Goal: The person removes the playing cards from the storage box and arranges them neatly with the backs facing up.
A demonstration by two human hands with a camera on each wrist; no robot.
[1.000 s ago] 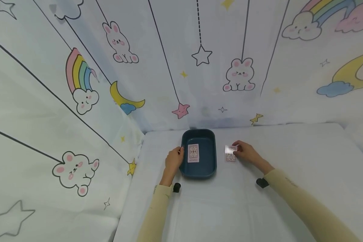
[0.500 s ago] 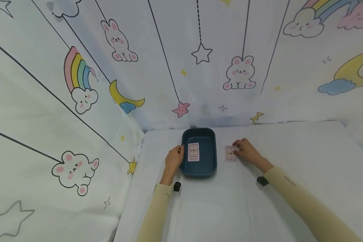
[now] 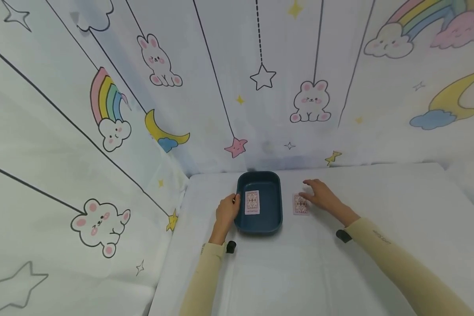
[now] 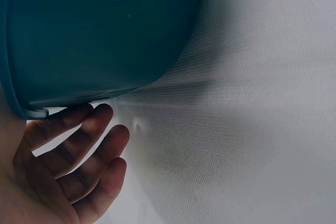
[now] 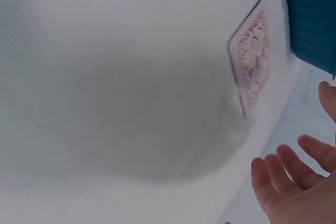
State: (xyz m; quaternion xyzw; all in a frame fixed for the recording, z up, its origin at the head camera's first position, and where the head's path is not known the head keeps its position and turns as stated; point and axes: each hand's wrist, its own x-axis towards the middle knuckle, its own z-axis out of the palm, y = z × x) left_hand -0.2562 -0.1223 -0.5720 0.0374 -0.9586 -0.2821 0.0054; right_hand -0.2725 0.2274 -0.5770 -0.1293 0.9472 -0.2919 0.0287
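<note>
The loose card (image 3: 300,208) is lying flat on the white table (image 3: 280,276), just to the right of the tray (image 3: 270,208), and is showing a red patterned back. The right hand (image 3: 321,197) is hovering at the upper right of this card; its thumb and fingers are standing apart, and nothing is being held. In the head view the thumb is overlapping the card's upper edge, but the right wrist view is showing a gap between hand and card.

A second card (image 3: 252,202) is lying inside the tray, toward the left side of its floor, with a similar back facing up. The dark blue tray is resting on the table near the backdrop. The left hand (image 3: 227,212) is gripping the tray's left rim, with its fingers bending along the outer wall; the thumb's exact placement appears to be hidden by the rim in the left wrist view.

Both forearms are wearing pale yellow sleeves, and a black device (image 3: 231,247) is sitting at the left wrist. Behind the table, the white backdrop (image 3: 205,109) is displaying rabbits, stars, moons and rainbows.
</note>
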